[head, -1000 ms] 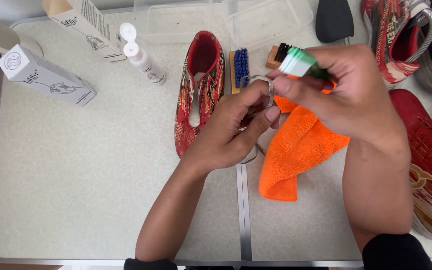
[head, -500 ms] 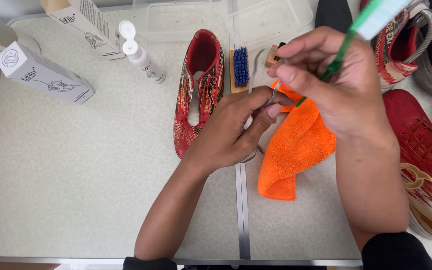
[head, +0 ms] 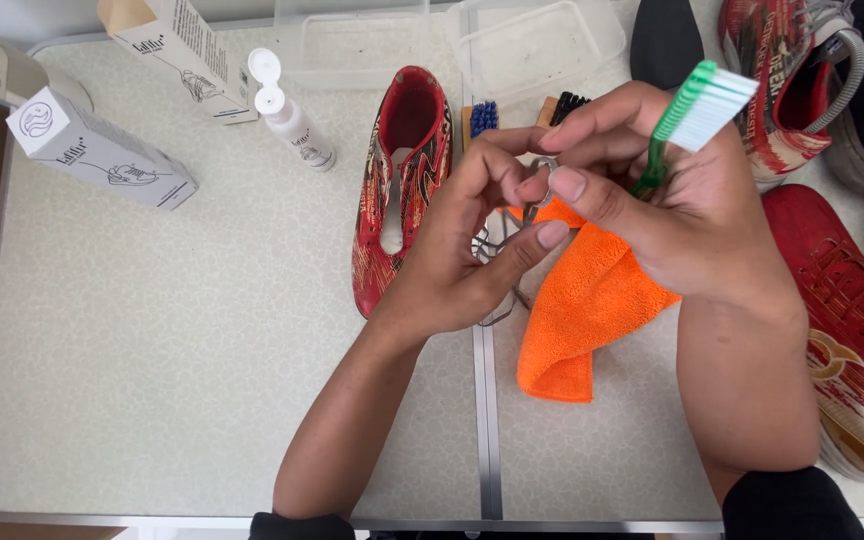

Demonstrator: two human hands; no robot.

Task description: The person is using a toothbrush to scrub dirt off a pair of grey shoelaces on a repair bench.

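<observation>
My right hand (head: 674, 205) grips a green-handled brush (head: 697, 115) with white bristles, its head tilted up and to the right. An orange cloth (head: 592, 310) lies on the table under this hand and reaches up to its fingers. My left hand (head: 467, 245) pinches a grey shoelace (head: 500, 245), which loops down between the two hands; the fingertips of both hands meet on it. A red patterned shoe (head: 402, 170) without its lace lies on the table just left of my left hand.
Two white boxes (head: 102, 150) (head: 177, 55) and a small white bottle (head: 287, 110) lie at the back left. Clear plastic containers (head: 542, 45) stand at the back. Blue (head: 483, 117) and black (head: 566, 103) brushes lie behind my hands. More red shoes (head: 852, 300) fill the right side.
My right hand has turned the green brush so its head points up and right, clear of my left hand. My left hand has kept pinching the lace.
</observation>
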